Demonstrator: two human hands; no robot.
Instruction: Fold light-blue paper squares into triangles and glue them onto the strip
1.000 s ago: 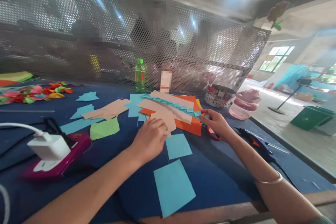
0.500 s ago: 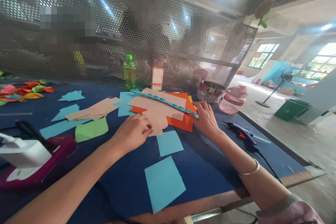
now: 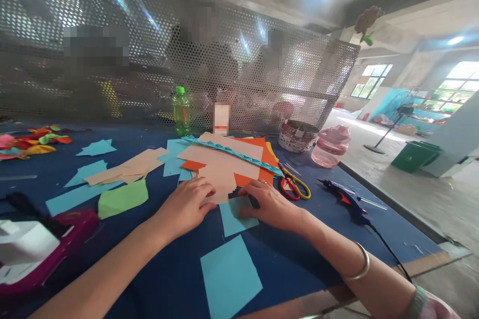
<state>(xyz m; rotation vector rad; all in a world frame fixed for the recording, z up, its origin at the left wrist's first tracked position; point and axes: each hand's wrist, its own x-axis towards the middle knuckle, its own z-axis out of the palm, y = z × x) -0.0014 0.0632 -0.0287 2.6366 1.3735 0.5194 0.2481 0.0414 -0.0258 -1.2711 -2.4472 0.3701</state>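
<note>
Left hand (image 3: 192,198): forearm angled in from lower left, back of hand up, fingers loosely curled at the near left edge of the peach paper (image 3: 218,178); narrow gap between thumb and forefinger, nothing seen in it. Right hand (image 3: 267,203): forearm in from lower right (bangle (image 3: 364,265) on it), palm down, fingers bent towards the left hand; thumb and forefinger set wider apart, over the far blue square (image 3: 230,219). Whether the fingertips press on it: cannot tell. Hands face each other, not touching. Strip (image 3: 232,151) of folded blue paper lies slantwise across peach paper and orange paper (image 3: 243,180), beyond both hands, held by neither; its right end just beside the scissors (image 3: 288,190). Near blue square (image 3: 232,276) flat on the table (image 3: 183,274), closer in than either hand
</note>
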